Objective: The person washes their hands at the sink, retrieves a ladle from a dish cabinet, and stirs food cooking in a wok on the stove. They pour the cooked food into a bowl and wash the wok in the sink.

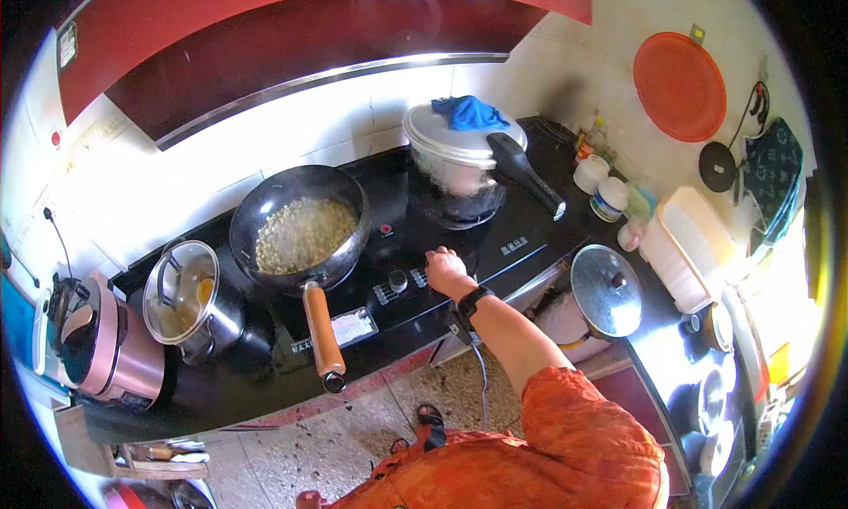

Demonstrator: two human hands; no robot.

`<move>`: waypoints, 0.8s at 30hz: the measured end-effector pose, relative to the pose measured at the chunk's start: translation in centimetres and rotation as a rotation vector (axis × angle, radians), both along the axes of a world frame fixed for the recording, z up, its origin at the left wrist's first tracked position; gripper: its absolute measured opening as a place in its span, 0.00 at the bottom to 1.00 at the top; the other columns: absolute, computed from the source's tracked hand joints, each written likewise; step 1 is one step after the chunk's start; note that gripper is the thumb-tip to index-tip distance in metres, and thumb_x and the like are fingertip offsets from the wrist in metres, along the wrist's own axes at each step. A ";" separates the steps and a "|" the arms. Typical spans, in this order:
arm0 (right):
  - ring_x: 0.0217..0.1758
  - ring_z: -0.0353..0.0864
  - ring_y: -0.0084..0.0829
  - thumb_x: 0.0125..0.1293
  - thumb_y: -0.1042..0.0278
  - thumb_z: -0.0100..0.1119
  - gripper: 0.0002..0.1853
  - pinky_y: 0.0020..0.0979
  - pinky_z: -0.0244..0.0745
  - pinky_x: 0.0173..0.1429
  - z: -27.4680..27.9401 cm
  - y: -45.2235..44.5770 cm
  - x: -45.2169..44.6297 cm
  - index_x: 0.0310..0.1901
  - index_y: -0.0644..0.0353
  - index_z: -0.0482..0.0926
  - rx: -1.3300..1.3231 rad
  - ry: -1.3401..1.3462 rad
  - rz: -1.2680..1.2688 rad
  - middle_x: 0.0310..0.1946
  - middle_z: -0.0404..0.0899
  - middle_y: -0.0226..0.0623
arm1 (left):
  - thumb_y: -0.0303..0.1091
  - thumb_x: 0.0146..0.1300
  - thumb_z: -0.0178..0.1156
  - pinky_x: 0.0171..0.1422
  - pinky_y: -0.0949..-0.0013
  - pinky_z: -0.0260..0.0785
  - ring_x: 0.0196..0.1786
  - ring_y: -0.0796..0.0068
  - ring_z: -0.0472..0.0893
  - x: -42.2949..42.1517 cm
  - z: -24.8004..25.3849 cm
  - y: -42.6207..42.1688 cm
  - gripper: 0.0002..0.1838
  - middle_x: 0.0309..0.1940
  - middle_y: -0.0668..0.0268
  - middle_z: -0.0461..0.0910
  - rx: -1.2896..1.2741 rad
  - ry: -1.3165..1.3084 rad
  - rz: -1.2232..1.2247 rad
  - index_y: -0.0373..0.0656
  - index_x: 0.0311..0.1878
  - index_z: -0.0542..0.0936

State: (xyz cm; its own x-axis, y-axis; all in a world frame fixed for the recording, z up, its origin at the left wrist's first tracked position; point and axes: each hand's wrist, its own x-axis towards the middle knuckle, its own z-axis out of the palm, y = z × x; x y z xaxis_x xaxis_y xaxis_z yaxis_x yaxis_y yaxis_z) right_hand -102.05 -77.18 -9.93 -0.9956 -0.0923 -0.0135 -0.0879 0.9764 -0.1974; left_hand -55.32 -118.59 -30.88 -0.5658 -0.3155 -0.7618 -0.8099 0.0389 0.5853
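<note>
My right hand (448, 271), with a dark band on its wrist, rests over the control panel of the black cooktop (265, 332). Its fingers are curled, and whatever lies under them is hidden. Just left of it stands a control knob (397, 281). A dark wok (340, 253) with a wooden handle (321, 332) sits on the left burner, holding small pale chopped food and some steam. Behind my hand, a pressure cooker (455, 169) stands on the right burner with a blue cloth (470, 113) on its lid. No left hand can be made out.
On the left are a steel pot (225, 315) with a ladle and a pink electric cooker (132, 350). To the right stand a glass-lidded pot (605, 288), white jars (609, 198) and a white plastic basket (685, 244). A red range hood (327, 50) hangs above.
</note>
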 end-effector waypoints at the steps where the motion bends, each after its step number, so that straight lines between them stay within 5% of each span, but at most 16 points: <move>1: 0.49 0.70 0.44 0.52 0.62 0.55 0.21 0.38 0.67 0.53 0.0 -0.1 0.3 0.50 0.56 0.72 -0.003 0.002 0.000 0.44 0.71 0.42 | 0.33 0.57 0.50 0.19 0.66 0.72 0.20 0.66 0.78 0.8 -1.0 -0.1 0.10 0.24 0.57 0.76 -0.007 -0.022 -0.013 0.38 0.39 0.72; 4: 0.47 0.71 0.45 0.49 0.62 0.59 0.21 0.39 0.67 0.51 3.6 -0.3 2.5 0.46 0.58 0.72 -0.118 0.370 0.078 0.43 0.72 0.43 | 0.33 0.57 0.50 0.19 0.66 0.72 0.20 0.66 0.78 3.1 -4.1 -0.6 0.10 0.23 0.57 0.76 -0.034 -0.076 -0.076 0.38 0.38 0.73; 7: 0.45 0.71 0.42 0.44 0.65 0.63 0.22 0.40 0.66 0.47 14.6 3.1 6.6 0.44 0.56 0.72 -0.051 0.699 0.173 0.42 0.73 0.43 | 0.33 0.57 0.50 0.19 0.66 0.72 0.20 0.66 0.77 4.7 -6.5 -1.4 0.09 0.23 0.57 0.76 -0.056 -0.099 -0.146 0.38 0.37 0.73; 10: 0.47 0.69 0.40 0.41 0.60 0.64 0.28 0.40 0.63 0.50 18.7 9.4 6.6 0.47 0.56 0.69 0.205 0.815 -0.182 0.41 0.72 0.40 | 0.33 0.57 0.50 0.19 0.66 0.71 0.20 0.67 0.77 4.9 -8.8 -2.4 0.09 0.22 0.57 0.76 -0.077 -0.067 -0.247 0.38 0.36 0.74; 11: 0.48 0.70 0.44 0.43 0.58 0.64 0.29 0.42 0.66 0.49 19.2 11.1 6.6 0.48 0.57 0.67 0.237 0.637 -0.269 0.44 0.70 0.43 | 0.33 0.57 0.50 0.19 0.66 0.71 0.19 0.67 0.77 4.6 -9.3 -2.8 0.09 0.22 0.58 0.76 -0.073 -0.026 -0.276 0.38 0.36 0.74; 12: 0.47 0.72 0.45 0.45 0.57 0.63 0.28 0.42 0.68 0.48 19.1 12.7 5.9 0.48 0.58 0.67 0.202 0.485 -0.307 0.43 0.72 0.44 | 0.33 0.57 0.50 0.19 0.66 0.71 0.19 0.67 0.77 3.0 -11.4 -5.0 0.09 0.22 0.58 0.76 -0.002 0.522 -0.932 0.38 0.36 0.74; 13: 0.46 0.73 0.47 0.46 0.57 0.62 0.28 0.43 0.70 0.47 18.8 13.9 5.1 0.48 0.59 0.67 0.166 0.332 -0.346 0.42 0.73 0.46 | 0.33 0.57 0.50 0.19 0.66 0.71 0.20 0.67 0.77 3.3 -9.9 -3.6 0.09 0.22 0.58 0.76 -0.078 -0.010 -0.219 0.38 0.36 0.74; 16: 0.43 0.76 0.48 0.46 0.58 0.60 0.26 0.42 0.73 0.45 19.5 14.3 4.2 0.46 0.61 0.68 0.162 0.122 -0.354 0.38 0.76 0.48 | 0.34 0.58 0.50 0.20 0.67 0.72 0.21 0.66 0.77 -2.2 -1.1 -0.4 0.10 0.23 0.57 0.76 -0.050 -0.014 -0.094 0.38 0.39 0.72; 21: 0.40 0.76 0.49 0.44 0.59 0.60 0.24 0.43 0.72 0.43 18.8 17.6 3.6 0.44 0.61 0.69 0.130 0.266 -0.249 0.33 0.77 0.51 | 0.34 0.59 0.50 0.21 0.67 0.72 0.22 0.65 0.78 -6.4 7.1 2.9 0.12 0.25 0.57 0.75 -0.038 -0.051 -0.091 0.38 0.44 0.69; 24: 0.40 0.76 0.49 0.43 0.60 0.60 0.26 0.42 0.71 0.44 19.3 18.6 3.5 0.45 0.62 0.69 0.090 0.244 -0.231 0.33 0.76 0.51 | 0.33 0.59 0.50 0.22 0.67 0.73 0.22 0.64 0.79 -4.9 5.1 2.7 0.12 0.25 0.57 0.75 0.033 -0.016 0.041 0.39 0.44 0.69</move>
State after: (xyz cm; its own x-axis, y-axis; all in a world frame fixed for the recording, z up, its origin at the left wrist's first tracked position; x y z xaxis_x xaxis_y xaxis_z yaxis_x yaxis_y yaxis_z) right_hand -98.54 -58.62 9.40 -0.9649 0.1268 0.2298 0.1038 0.9885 -0.1097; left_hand -60.25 -115.90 -25.79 -0.5407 -0.3130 -0.7808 -0.8196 -0.0132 0.5728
